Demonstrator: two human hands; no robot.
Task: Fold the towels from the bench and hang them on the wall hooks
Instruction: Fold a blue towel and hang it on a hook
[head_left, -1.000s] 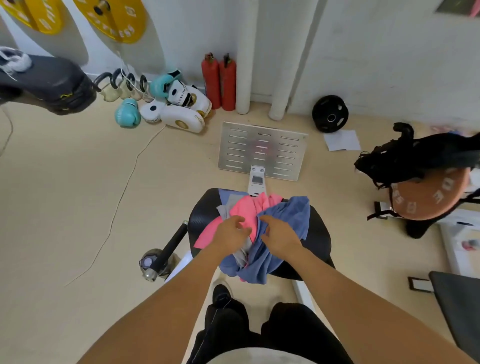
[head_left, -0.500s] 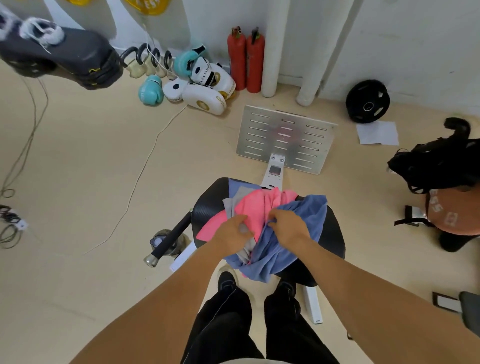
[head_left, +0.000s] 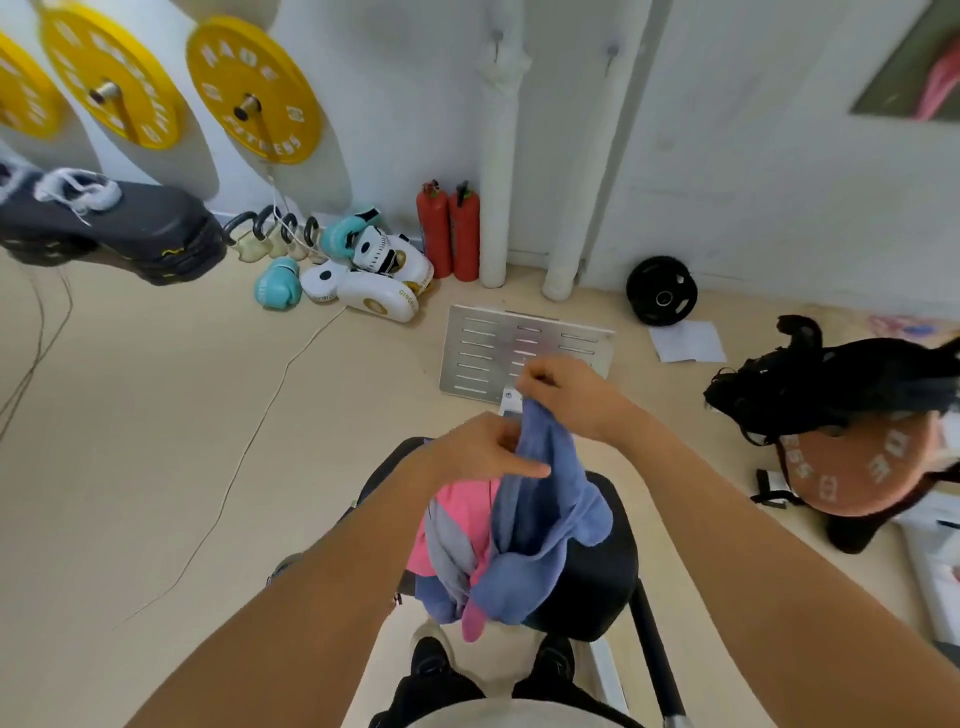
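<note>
Since half a second back we've pulled the blue towel (head_left: 540, 525) up out of the heap, so now it hangs instead of lying bunched. Nearest to us, its tail still drapes on the black bench (head_left: 597, 582), tangled with the pink towel (head_left: 462, 519) and a grey one (head_left: 447, 551) left of it. That's probably why we lift high: to shake it free of the others. A bit farther up, our left hand (head_left: 478, 457) pinches the towel's edge, index finger sticking out across the cloth. Our right hand (head_left: 566, 389) holds the top end, fingers curled tight round it, higher and farther. Two grips along one edge should let us spread it for folding. Way off on the far wall are the hooks (head_left: 497, 39), one with something white already hanging on it.
</note>
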